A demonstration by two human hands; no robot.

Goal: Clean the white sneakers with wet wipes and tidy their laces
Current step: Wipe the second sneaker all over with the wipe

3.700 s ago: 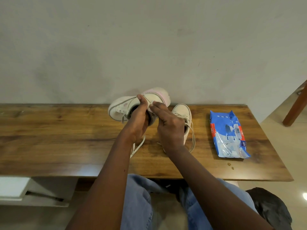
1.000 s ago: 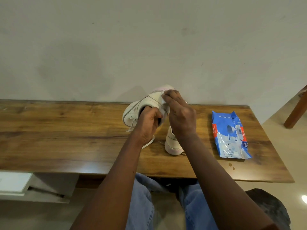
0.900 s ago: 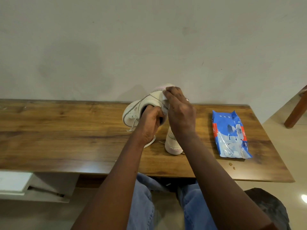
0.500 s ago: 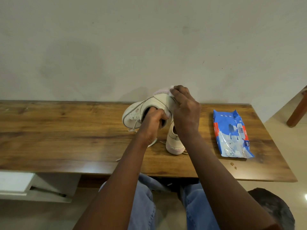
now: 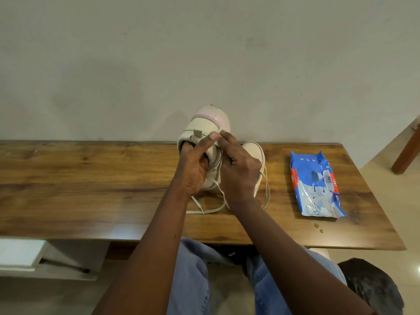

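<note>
My left hand grips a white sneaker with a pink sole. Its fingers are inside the opening and its thumb lies on the heel. The shoe is lifted off the wooden table, heel toward me and sole facing the wall. My right hand pinches what looks like a small white wet wipe against the heel's right side; the wipe is mostly hidden. The second white sneaker stands on the table behind my right hand. Loose laces trail onto the table below both hands.
A blue pack of wet wipes lies on the table to the right, with small crumbs near the front edge. The wall runs close behind the table. A wooden furniture leg stands far right; a dark bag sits on the floor.
The held sneaker has been turned so its heel faces me and the sole faces the wall. My right hand slid from the top of the heel down to its right side.
</note>
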